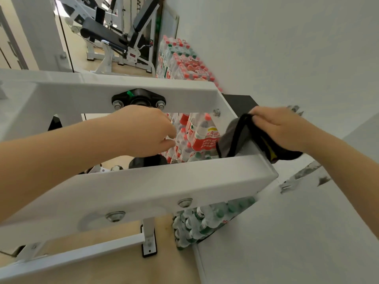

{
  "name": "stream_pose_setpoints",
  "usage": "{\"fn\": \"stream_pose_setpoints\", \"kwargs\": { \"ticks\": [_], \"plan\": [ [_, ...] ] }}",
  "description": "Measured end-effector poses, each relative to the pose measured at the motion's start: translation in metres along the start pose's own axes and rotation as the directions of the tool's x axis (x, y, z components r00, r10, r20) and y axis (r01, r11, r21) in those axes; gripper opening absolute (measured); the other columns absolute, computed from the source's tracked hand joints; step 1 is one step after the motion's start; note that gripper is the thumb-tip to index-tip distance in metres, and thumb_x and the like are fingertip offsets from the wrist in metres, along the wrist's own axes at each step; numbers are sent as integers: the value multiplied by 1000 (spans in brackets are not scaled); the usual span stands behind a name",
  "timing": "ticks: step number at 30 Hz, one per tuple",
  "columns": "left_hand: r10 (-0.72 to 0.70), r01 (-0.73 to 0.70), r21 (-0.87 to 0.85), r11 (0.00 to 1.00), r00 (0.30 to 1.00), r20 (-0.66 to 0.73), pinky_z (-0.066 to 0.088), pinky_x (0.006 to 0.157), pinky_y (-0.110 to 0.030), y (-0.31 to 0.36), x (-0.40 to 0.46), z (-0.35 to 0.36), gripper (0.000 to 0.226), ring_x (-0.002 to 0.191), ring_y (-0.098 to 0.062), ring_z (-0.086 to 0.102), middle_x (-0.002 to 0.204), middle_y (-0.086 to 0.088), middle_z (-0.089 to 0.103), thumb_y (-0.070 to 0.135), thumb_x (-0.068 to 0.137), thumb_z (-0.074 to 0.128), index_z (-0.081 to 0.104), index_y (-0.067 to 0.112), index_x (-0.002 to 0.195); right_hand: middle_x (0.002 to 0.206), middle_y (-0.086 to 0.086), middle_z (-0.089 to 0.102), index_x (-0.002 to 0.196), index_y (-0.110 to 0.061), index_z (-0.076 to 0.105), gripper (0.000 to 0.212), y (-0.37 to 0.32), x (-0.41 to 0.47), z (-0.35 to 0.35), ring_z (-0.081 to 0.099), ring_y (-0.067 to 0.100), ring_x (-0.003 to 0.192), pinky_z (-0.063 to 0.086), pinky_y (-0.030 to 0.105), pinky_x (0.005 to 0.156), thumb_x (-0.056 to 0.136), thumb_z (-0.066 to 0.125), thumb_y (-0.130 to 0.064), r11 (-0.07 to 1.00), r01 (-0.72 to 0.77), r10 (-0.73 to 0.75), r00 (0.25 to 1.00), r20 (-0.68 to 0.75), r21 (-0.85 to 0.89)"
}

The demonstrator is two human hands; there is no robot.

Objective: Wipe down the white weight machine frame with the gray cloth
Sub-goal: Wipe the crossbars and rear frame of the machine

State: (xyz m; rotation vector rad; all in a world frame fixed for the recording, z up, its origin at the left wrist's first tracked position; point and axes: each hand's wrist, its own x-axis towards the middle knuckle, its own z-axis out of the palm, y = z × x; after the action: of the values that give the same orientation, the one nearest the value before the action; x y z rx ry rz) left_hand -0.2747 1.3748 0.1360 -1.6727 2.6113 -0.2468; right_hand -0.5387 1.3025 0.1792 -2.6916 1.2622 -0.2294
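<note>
1. Leftward of the grip, the left hand (151, 130) hangs between the frame (143, 181) bars, fingers loosely curled, holding nothing.
2. Rightward, the right hand (285, 128) pinches the cloth (231, 136), draped over the frame's end bar.
3. Risk: that light pinch may slip, dropping the cloth onto the bottles (196, 132) beneath.

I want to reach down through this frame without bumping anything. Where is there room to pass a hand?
The gap between the far beam and near beam is partly taken: left hand mid-gap, gray cloth held by the right hand at its right end. Between them it is open, with bottled water packs below.
</note>
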Motion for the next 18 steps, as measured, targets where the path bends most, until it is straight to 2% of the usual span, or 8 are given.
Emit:
{"fn": "stream_pose_setpoints", "kwargs": {
  "ticks": [3,6,8,10,12,14,16,18],
  "plan": [
    [19,-17,-158,987,1000,8,46,81,-24,14,-8,-6,48,93,-10,58,104,8,64,45,90,24,63,25,109,60,-22,55,74,-30,50,29,-9,-30,-8,50,-4,61,34,8,58,99,41,-20,979,-11,49,982,-184,204],
    [-20,24,-150,988,999,29,48,75,-28,26,-11,-8,48,80,-14,58,82,4,64,45,89,25,65,19,87,66,-17,58,80,-25,53,28,-25,-53,10,51,-3,65,34,17,61,96,35,-39,988,22,-5,994,-108,152],
    [-64,70,-165,984,997,42,48,70,-30,31,-12,-9,46,72,-15,57,71,4,60,47,88,27,61,18,74,94,-9,67,104,-20,60,39,-38,-62,32,56,3,83,38,23,76,98,27,-41,996,88,-87,996,-19,9],
    [-107,109,-163,981,994,21,48,65,-28,36,-14,-10,46,69,-15,57,67,4,58,48,85,26,59,19,70,127,-2,58,131,-18,49,53,-48,-65,53,52,14,113,33,30,98,95,20,-44,966,161,-170,985,-26,-200],
    [-155,151,-180,972,988,-12,49,66,-30,38,-19,-10,46,70,-15,57,69,3,61,47,83,28,63,19,75,135,-4,52,138,-21,41,68,-60,-62,66,46,17,121,26,31,102,89,5,-51,954,126,-146,988,-56,-272],
    [-216,207,-239,949,976,-10,50,73,-33,39,-26,-11,44,74,-15,57,77,4,65,45,82,30,67,20,83,119,-2,61,127,-22,50,71,-72,-52,77,54,21,106,32,33,88,86,-1,-51,950,81,-118,987,-106,-303],
    [-271,256,-305,917,962,-8,45,77,-28,44,-33,-10,35,76,-11,55,84,8,64,39,86,39,69,23,94,94,2,66,102,-17,59,65,-86,-42,88,58,24,84,30,32,71,88,4,-50,942,76,-148,968,-202,-327],
    [-310,271,-350,897,949,-59,39,77,-24,50,-42,-8,32,80,-9,52,90,10,58,37,85,45,66,24,105,81,3,64,87,-16,57,57,-92,-39,94,56,25,72,25,32,66,90,12,-51,939,96,-190,945,-266,-329]
  ]
}}
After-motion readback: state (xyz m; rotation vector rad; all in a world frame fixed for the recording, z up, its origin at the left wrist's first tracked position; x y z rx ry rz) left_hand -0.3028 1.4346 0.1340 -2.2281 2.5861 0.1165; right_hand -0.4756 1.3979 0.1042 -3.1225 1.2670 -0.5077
